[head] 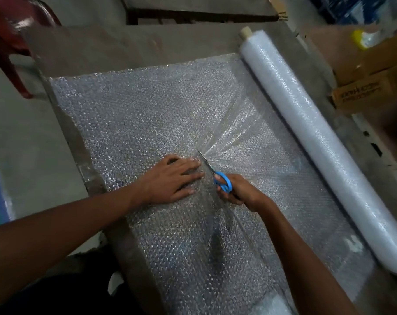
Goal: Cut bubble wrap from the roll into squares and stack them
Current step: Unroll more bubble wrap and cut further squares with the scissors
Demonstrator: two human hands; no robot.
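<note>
Bubble wrap sheet [147, 114] unrolled flat on table [84, 51], roll [306, 123] along its far edge. Left hand [170, 178] flat, fingers spread, pressing sheet. Right hand [236, 192] gripping blue-handled scissors [218, 176], blades in sheet. Cardboard box [361, 92] beside roll; print unreadable.

Left of the roll [311, 142] the flat bubble wrap sheet [136, 114] lies open; right of the roll, cardboard boxes [361, 87] crowd close and block passage
</note>
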